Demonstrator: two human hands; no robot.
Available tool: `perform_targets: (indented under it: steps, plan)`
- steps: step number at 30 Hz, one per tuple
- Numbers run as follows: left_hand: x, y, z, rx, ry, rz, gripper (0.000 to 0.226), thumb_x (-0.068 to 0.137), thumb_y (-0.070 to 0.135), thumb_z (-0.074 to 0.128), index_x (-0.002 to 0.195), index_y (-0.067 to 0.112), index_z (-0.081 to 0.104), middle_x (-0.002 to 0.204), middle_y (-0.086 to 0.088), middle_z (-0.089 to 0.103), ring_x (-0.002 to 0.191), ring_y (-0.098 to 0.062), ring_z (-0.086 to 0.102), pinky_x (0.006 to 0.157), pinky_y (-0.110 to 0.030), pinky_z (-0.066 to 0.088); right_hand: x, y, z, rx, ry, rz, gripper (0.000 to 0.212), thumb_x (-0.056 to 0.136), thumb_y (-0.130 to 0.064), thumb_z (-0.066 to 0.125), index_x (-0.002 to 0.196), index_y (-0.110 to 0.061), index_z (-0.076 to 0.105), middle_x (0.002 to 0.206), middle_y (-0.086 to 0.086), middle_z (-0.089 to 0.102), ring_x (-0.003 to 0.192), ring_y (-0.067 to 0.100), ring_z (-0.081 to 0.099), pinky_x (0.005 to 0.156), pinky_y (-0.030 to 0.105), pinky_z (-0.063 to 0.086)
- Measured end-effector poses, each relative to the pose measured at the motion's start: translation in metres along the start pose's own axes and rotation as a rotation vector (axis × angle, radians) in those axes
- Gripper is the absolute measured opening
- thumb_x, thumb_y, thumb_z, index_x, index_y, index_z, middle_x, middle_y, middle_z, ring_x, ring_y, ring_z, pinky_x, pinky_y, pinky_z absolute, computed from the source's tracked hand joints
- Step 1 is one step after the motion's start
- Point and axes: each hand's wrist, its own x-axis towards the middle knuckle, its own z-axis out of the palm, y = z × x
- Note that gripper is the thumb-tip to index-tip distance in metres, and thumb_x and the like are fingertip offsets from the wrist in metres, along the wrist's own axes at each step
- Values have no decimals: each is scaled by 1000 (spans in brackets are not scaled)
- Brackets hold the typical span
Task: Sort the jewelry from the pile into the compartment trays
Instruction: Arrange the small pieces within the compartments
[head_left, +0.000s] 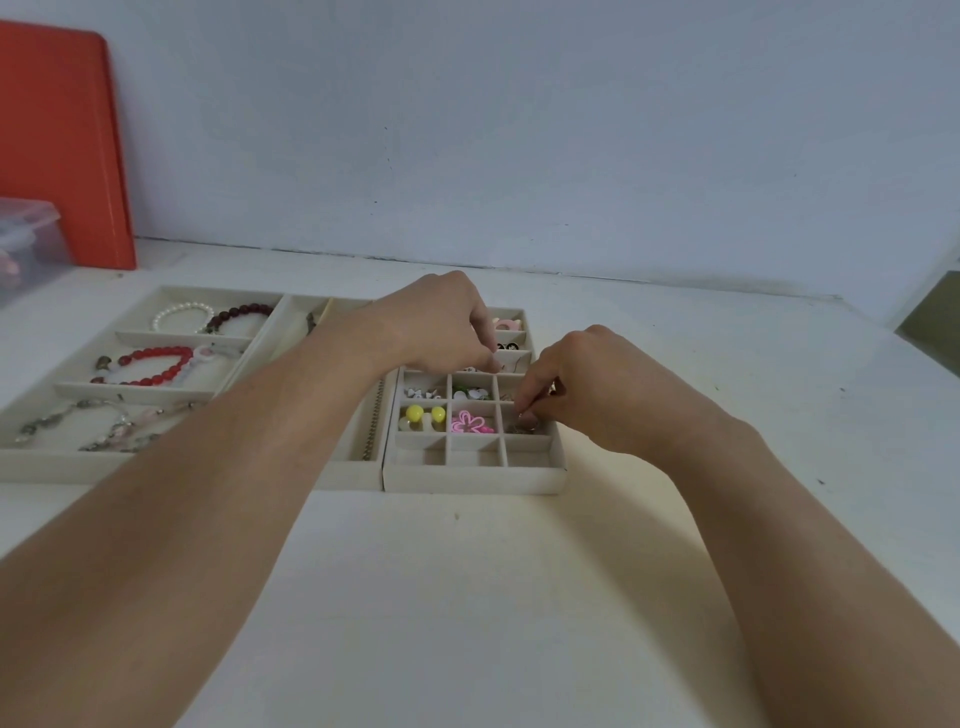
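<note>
Both hands over the small-grid tray (470, 478) on the table (467, 597). Right hand (582, 389) fingers pinch a small metal piece (525, 425) in a right-column cell; left hand (441, 325) fingers curl down behind, contents can't tell. Pink flower (469, 422) just left of right fingers; bracelet tray (67, 460) far left

A flat orange-red plastic board (57, 145) leaned upright against the pale wall (519, 130). A clear plastic lidded box (28, 244) stood just before it.
</note>
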Motion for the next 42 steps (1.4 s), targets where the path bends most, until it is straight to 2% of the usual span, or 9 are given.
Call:
perform_targets:
  steps: [7,16,21,25,30,32,36,39,42]
  plan:
    - [1,0,0,5,-4,6,16,85,35,79,96,24,78,65,17,50,59,1,46,54,-19,31,-1,3,-2,30,-1,-10,22,84,-15,76,83,-37,80,63,-25,59,68,-12,53,55,10,35]
    - [1,0,2,4,-5,7,16,85,34,78,97,23,78,65,16,51,60,0,46,55,-21,32,2,2,2,13,8,-34,28,87,-10,67,92,-33,81,83,-14,75,64,-5,53,63,19,38]
    - [0,0,3,-2,-10,-4,17,84,36,79,97,25,78,67,15,53,61,-1,47,56,-22,32,0,6,-2,4,68,-25,20,90,-13,70,94,-30,81,75,-21,63,59,-7,52,66,23,42]
    - [0,1,3,-17,-13,-13,17,85,35,78,98,25,77,66,14,53,61,-1,48,55,-23,33,-2,16,-11,41,168,69,20,90,-16,70,91,-34,79,76,-25,63,66,2,59,71,30,49]
    - [-3,2,2,-38,-8,-9,14,85,33,79,94,23,77,63,14,54,57,-1,50,55,-23,35,-6,49,-23,84,323,268,16,92,-21,69,94,-34,77,90,-16,71,78,7,64,78,31,52]
    - [-3,2,2,-51,1,-12,12,85,32,79,93,23,78,64,15,55,59,-3,51,57,-24,37,-9,60,-24,92,246,314,15,92,-20,70,96,-33,77,91,-15,71,82,8,63,75,27,49]
    - [-4,2,1,-77,35,0,10,85,31,78,92,24,78,67,15,55,62,-2,50,58,-23,36,-10,67,-18,52,-83,348,27,93,-10,66,103,-34,75,94,-16,72,88,5,63,65,12,41]
    - [-4,1,-1,-103,50,6,10,84,32,79,91,25,77,69,12,56,63,-1,50,58,-23,35,-11,70,-21,42,-120,382,32,95,-7,60,107,-33,76,98,-16,72,84,-3,61,64,13,41]
    - [-5,2,0,-110,55,13,10,84,33,79,91,26,77,69,12,57,62,-2,50,58,-24,36,-13,69,-25,68,-177,393,21,96,-21,65,111,-33,73,104,-13,69,82,-1,59,69,18,42]
